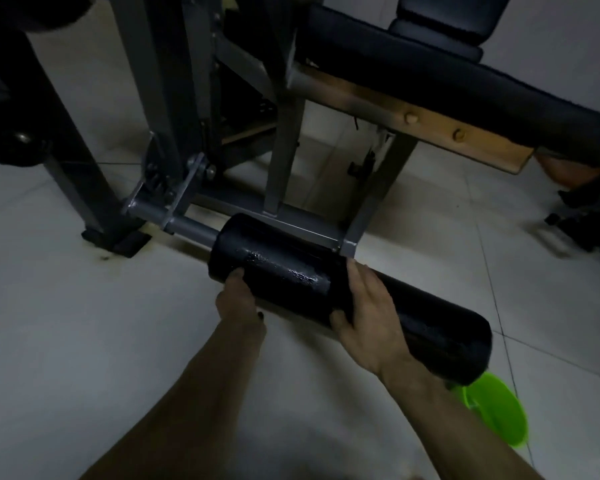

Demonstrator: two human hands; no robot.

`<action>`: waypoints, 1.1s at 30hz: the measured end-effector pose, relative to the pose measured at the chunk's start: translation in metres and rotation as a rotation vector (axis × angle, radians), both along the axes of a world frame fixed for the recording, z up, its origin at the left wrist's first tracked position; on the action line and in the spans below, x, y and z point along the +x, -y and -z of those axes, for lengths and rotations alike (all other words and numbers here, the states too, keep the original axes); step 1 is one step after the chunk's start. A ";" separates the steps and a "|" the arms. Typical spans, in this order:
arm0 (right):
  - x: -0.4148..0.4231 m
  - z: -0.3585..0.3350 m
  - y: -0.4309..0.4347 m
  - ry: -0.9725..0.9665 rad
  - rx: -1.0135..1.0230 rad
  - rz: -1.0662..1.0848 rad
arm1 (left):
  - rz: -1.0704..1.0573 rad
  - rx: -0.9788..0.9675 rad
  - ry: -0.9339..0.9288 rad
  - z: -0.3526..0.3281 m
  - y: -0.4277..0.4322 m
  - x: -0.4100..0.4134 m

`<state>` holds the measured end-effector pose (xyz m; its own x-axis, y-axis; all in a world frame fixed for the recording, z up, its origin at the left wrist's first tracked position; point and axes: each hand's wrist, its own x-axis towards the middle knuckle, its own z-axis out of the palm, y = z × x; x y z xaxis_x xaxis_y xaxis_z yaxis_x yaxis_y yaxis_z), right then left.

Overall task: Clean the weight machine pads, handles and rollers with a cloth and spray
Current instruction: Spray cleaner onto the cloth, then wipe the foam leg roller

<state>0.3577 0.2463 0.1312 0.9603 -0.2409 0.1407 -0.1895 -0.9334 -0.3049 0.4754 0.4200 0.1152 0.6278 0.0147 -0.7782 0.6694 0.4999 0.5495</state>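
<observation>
From my head camera, looking down: I am low beside the weight machine, and both my hands are on the black roller (430,334). The roller sits on a grey bar (191,228) that sticks out from the bottom of the machine's grey frame (284,150), just above the tiled floor (84,323). It runs from the bar at the left down toward the lower right, and it lies in front of the frame's foot.

My left hand (238,299) grips the roller near its left end, the end next to the bar. The thumb lies up on the near face, and the fingers go under the roller where I cannot see them. My right hand (364,306) holds the roller at about its middle. Its fingers reach over the top toward the frame, and the thumb presses the near side. Between my two hands the roller's skin has a shiny, wet-looking patch. The part to the right of my right hand looks dull.

Above and behind the roller, the black seat pad (430,81) slopes across the upper right, with a wooden board (413,112) under it. A second black pad (440,19) stands at the top edge. At the far left a dark round roller end (11,140) hangs on another part of the machine, too dim to make out well.

On the floor, just past the roller's right end and beside my right forearm, lies a bright green plastic thing (492,410). The roller hides part of it.
</observation>
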 end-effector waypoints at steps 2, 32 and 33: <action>0.000 0.002 -0.001 0.079 0.030 0.024 | 0.002 -0.144 0.008 0.001 -0.003 0.000; 0.151 -0.007 -0.117 0.189 -0.071 -0.467 | -0.016 -0.566 -0.083 0.001 -0.028 0.021; 0.161 -0.006 -0.124 0.190 -0.082 -0.482 | 0.002 -0.534 -0.096 0.000 -0.029 0.023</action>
<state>0.5191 0.3704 0.1370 0.9151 0.2406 0.3234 0.3187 -0.9232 -0.2147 0.4986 0.4487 0.1150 0.5532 -0.3991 -0.7312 0.7051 0.6918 0.1559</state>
